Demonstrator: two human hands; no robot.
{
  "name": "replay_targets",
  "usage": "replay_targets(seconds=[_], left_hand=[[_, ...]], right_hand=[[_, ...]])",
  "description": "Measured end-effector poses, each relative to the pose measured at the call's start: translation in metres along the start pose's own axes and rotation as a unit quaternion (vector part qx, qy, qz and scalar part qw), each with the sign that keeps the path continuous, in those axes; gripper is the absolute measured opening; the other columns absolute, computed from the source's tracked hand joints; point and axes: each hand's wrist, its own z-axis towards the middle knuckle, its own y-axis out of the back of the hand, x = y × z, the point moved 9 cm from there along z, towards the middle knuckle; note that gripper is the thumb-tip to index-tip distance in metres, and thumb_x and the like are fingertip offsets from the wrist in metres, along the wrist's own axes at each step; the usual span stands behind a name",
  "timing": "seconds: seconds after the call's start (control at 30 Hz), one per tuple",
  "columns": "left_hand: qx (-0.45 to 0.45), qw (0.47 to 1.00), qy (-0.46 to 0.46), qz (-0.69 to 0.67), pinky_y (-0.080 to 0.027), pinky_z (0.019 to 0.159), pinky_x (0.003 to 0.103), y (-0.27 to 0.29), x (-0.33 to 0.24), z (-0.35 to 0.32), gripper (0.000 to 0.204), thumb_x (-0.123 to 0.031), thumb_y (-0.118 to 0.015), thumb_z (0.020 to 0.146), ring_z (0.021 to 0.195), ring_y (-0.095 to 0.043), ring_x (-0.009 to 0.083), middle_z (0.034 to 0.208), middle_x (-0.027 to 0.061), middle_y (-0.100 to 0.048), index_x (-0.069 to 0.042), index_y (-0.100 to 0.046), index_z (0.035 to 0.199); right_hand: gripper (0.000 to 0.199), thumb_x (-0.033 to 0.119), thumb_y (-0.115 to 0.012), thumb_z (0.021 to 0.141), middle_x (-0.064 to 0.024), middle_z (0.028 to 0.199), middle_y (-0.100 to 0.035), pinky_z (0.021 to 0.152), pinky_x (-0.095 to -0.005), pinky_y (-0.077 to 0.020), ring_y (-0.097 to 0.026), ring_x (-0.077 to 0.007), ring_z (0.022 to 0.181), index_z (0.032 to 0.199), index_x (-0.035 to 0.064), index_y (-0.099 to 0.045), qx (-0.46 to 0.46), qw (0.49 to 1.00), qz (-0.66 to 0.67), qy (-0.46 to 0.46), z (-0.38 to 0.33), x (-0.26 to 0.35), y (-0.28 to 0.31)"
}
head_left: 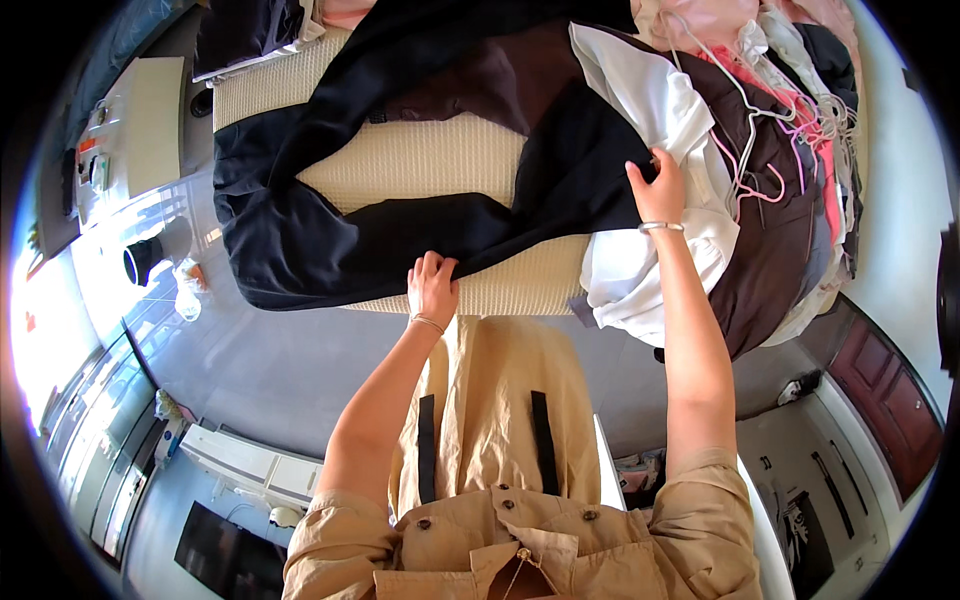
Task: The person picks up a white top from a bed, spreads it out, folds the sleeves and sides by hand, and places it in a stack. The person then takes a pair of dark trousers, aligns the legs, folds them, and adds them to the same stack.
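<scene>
A pair of black trousers (370, 250) lies spread in a loop across a cream, waffle-textured cover (420, 165). My left hand (433, 287) grips the near edge of the black cloth, fingers curled over it and partly hidden. Further right, my right hand (660, 190) is closed on the right end of the same trousers, its thumb raised. Beside and under that hand is a rumpled white garment (640, 275). Dark brown clothing (500, 75) lies beyond the trousers.
Hangers (800, 125), white and pink, sit tangled on a clothes pile to the right. A folded dark item (245, 35) lies at the far left corner. A white table (150, 120) stands left, near a plastic bag (188, 290) on the grey floor (270, 370).
</scene>
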Motion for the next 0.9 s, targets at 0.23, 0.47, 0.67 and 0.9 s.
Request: replay_targets(seconds=[0.23,0.47,0.67,0.9], left_hand=[[0.016,0.999,-0.011,0.045,-0.038,0.075,0.036,0.006,-0.015,0.008,0.032,-0.005,-0.065,0.063,0.088,-0.050,0.0217,0.090,0.0030,-0.049,-0.013,-0.066,0.094],[0.021,0.998,-0.055,0.004,-0.038,0.081,0.038,0.030,-0.042,-0.019,0.053,-0.001,-0.055,0.066,0.094,-0.050,0.0225,0.107,0.0033,-0.052,-0.019,-0.059,0.117],[0.102,0.991,-0.084,0.034,-0.028,0.104,0.045,-0.017,-0.056,-0.043,0.055,-0.010,-0.058,0.077,0.124,-0.038,0.0237,0.140,0.0062,-0.034,-0.023,-0.048,0.129],[0.190,0.974,-0.106,0.061,-0.022,0.109,0.046,-0.050,-0.067,-0.052,0.058,-0.016,-0.060,0.078,0.135,-0.026,0.0238,0.149,0.0056,-0.021,-0.024,-0.044,0.133]], right_hand=[[0.033,0.028,-0.062,0.082,-0.0208,0.091,-0.064,0.074,-0.0450,-0.0479,-0.061,-0.0390,0.086,0.105,0.0048,-0.058,0.051,0.998,-0.026,-0.025,0.012,0.018,-0.014],[0.022,0.017,-0.058,0.089,-0.0099,0.084,-0.064,0.069,-0.0296,-0.0452,-0.058,-0.0181,0.074,0.097,-0.0036,-0.058,0.085,0.956,0.258,-0.114,-0.076,-0.017,0.089],[0.019,0.017,-0.061,0.087,0.0008,0.068,-0.049,0.058,-0.0237,-0.0374,-0.042,-0.0083,0.063,0.086,-0.0008,-0.054,0.112,0.940,0.226,-0.232,-0.169,-0.109,0.065],[0.029,0.013,-0.068,0.083,0.0010,0.082,-0.054,0.063,-0.0189,-0.0413,-0.048,-0.0043,0.072,0.103,-0.0011,-0.052,0.041,0.902,0.380,-0.199,-0.119,-0.108,0.038]])
